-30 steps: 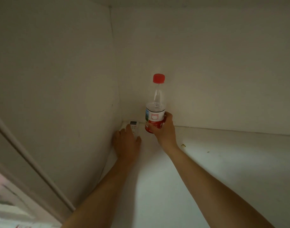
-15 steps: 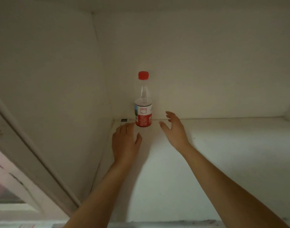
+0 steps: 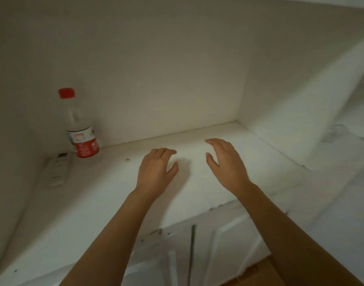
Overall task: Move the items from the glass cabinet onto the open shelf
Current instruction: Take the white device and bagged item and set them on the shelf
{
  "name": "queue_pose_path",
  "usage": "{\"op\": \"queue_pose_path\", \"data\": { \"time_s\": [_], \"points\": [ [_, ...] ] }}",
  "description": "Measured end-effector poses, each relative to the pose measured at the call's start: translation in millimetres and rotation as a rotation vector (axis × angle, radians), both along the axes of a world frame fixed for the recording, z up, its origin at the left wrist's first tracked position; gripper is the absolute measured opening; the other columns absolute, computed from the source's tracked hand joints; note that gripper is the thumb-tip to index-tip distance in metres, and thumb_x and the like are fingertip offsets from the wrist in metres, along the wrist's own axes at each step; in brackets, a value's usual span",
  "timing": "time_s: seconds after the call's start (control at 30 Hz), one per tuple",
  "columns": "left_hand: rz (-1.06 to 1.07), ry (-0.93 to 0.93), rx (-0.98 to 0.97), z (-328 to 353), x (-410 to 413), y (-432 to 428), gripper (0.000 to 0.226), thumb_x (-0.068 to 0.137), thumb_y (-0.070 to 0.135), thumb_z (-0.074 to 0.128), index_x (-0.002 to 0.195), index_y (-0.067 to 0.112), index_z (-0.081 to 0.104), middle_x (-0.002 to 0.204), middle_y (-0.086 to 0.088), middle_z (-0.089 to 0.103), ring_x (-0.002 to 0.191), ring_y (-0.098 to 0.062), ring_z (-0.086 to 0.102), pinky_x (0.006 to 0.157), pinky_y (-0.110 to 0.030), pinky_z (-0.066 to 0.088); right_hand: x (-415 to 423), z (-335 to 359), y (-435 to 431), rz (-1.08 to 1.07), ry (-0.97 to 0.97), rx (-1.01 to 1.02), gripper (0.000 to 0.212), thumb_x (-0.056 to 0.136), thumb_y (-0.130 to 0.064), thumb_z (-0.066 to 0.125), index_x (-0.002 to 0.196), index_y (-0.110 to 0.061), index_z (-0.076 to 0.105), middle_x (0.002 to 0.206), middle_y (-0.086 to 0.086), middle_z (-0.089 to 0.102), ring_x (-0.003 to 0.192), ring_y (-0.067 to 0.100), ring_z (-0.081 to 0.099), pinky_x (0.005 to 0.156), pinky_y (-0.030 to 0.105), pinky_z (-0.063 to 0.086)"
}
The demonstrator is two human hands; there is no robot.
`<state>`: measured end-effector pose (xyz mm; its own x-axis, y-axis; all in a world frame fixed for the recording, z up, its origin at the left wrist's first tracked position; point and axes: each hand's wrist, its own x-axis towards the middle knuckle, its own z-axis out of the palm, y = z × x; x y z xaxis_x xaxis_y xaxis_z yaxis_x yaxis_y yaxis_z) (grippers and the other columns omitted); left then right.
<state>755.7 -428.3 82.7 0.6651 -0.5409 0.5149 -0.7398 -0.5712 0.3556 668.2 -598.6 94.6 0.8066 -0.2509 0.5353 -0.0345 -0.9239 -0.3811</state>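
A: Shelf check. Where do the items sit?

B: Plastic bottle (image 3: pixel 82 129), red cap, red-and-white label, stands upright in the back left corner of the open shelf (image 3: pixel 197 182), close to the rear wall. White remote control (image 3: pixel 57 169) lies flat just to its left, along the left side wall. Whether the two touch I cannot tell; the frame is soft there.

A: And the hands?

B: Both over the middle of the shelf, well apart from bottle and remote. Left hand (image 3: pixel 156 171): palm down, fingers loosely curled, nothing in the grip. Right hand (image 3: pixel 225 162): tilted on edge, fingers spread and slightly bent, thumb out, grip open and empty. The two hands are near each other, a gap of bare shelf between them.

A: Anything below?

B: White panelled cabinet doors (image 3: pixel 207 254) under the shelf's front edge, a dark seam between them. A patch of wooden floor (image 3: pixel 257 273) at the bottom. A small dark speck (image 3: pixel 127 159) on the shelf near the bottle.
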Motion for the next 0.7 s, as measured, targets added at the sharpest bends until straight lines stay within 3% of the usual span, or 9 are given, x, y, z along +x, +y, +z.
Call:
{"op": "queue_pose_path", "data": {
  "time_s": [0.2,0.47,0.7],
  "points": [
    [-0.179,0.030,-0.011,-5,-70,-86,0.029,0.085,0.020,0.058,0.112,0.011,0.060,0.115,-0.009,0.065,0.109,-0.029,0.056,0.092,-0.039,0.043,-116,-9,-78,-0.216,0.022,0.007,0.039,0.087,-0.022,0.042,0.122,-0.008,0.051,0.122,0.010,0.059,0.114,0.025,0.052,0.096,0.027,0.034],
    [-0.384,0.062,0.007,-12,-160,-197,0.031,0.088,0.023,0.053,0.118,0.014,0.056,0.121,-0.007,0.061,0.111,-0.026,0.052,0.094,-0.036,0.039,-264,-20,-149,-0.513,0.006,0.059,0.036,0.092,-0.018,0.046,0.127,-0.011,0.046,0.128,0.010,0.054,0.120,0.022,0.047,0.098,0.026,0.031],
    [-0.489,0.121,-0.071,-9,-215,-268,0.031,0.089,0.018,0.052,0.119,0.011,0.054,0.119,-0.011,0.061,0.107,-0.028,0.054,0.090,-0.035,0.040,-339,-29,-190,-0.676,-0.014,0.091,0.034,0.092,-0.017,0.048,0.125,-0.011,0.047,0.125,0.010,0.056,0.115,0.023,0.050,0.095,0.022,0.030]
  ]
}}
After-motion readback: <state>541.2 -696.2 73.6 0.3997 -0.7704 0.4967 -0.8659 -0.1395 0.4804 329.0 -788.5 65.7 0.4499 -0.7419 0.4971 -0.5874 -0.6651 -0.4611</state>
